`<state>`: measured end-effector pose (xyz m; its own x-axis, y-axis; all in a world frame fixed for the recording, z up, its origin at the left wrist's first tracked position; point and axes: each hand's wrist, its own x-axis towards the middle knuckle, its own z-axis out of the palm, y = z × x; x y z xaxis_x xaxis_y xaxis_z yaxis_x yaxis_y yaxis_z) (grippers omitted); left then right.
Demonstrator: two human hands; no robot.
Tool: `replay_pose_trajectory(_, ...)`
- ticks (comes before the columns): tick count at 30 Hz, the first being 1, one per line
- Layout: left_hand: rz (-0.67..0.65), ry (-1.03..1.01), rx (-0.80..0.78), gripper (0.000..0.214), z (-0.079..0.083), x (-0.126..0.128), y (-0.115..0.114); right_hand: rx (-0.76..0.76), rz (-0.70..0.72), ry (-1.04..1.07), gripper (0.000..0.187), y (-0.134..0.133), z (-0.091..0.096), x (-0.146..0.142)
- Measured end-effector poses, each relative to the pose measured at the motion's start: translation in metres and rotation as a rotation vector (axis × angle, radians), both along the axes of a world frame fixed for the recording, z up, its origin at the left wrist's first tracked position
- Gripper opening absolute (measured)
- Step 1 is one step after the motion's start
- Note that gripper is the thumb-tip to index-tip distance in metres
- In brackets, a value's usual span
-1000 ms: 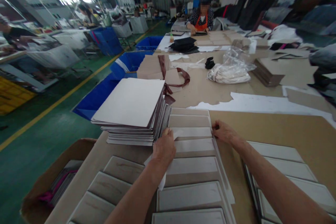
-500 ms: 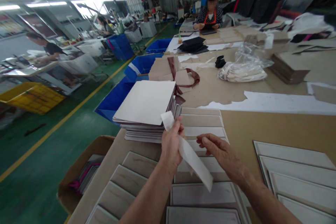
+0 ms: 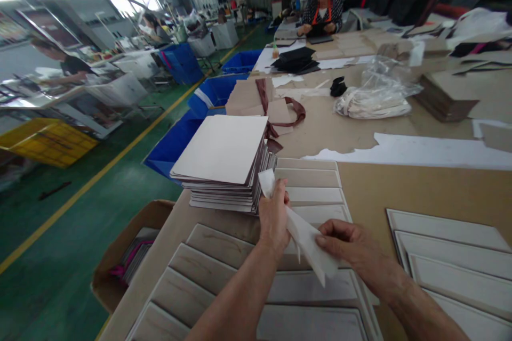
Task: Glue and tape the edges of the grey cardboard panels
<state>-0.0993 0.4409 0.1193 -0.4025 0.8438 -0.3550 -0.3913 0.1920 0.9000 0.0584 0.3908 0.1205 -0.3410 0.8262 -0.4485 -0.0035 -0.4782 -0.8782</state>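
My left hand [image 3: 274, 216] is closed on the upper end of a white paper strip [image 3: 303, 237], held above the table. My right hand [image 3: 350, 245] pinches the strip's lower part from the right. Under both hands lies a column of overlapping grey boards [image 3: 310, 178] on the brown table [image 3: 420, 186]. A stack of white-topped boards [image 3: 224, 162] stands just left of my left hand.
More overlapping boards lie at the lower left [image 3: 200, 272] and at the right [image 3: 452, 250]. An open cardboard box [image 3: 124, 250] sits on the floor at the left, with blue bins [image 3: 180, 136] beyond. A person [image 3: 322, 10] works at the table's far end. A plastic bag [image 3: 372, 101] lies mid-table.
My left hand lifted the white strip off the boards. My right hand left the boards' right edge, came in and took hold of the strip's lower part.
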Motion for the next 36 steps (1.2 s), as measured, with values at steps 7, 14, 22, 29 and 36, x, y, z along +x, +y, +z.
replay_pose_trajectory(7,-0.506,0.035,-0.026,0.053,-0.002,-0.010,-0.006,0.208,-0.109,-0.443,0.038,0.041,-0.012,0.041)
replay_pose_trajectory(14,-0.673,-0.017,-0.113,0.051,-0.010,-0.028,0.005,0.170,-0.052,-0.400,0.043,0.056,-0.005,0.048)
replay_pose_trajectory(22,-0.580,-0.030,-0.081,0.056,-0.020,-0.041,0.015,0.128,-0.017,-0.265,0.043,0.067,-0.009,0.079)
replay_pose_trajectory(29,-0.496,0.291,-0.218,0.052,-0.031,-0.041,0.022,0.198,-0.143,-0.312,0.044,0.076,-0.024,0.072)
replay_pose_trajectory(36,-0.406,0.386,-0.225,0.032,-0.037,-0.040,0.025,0.211,-0.143,-0.334,0.043,0.077,-0.030,0.067)
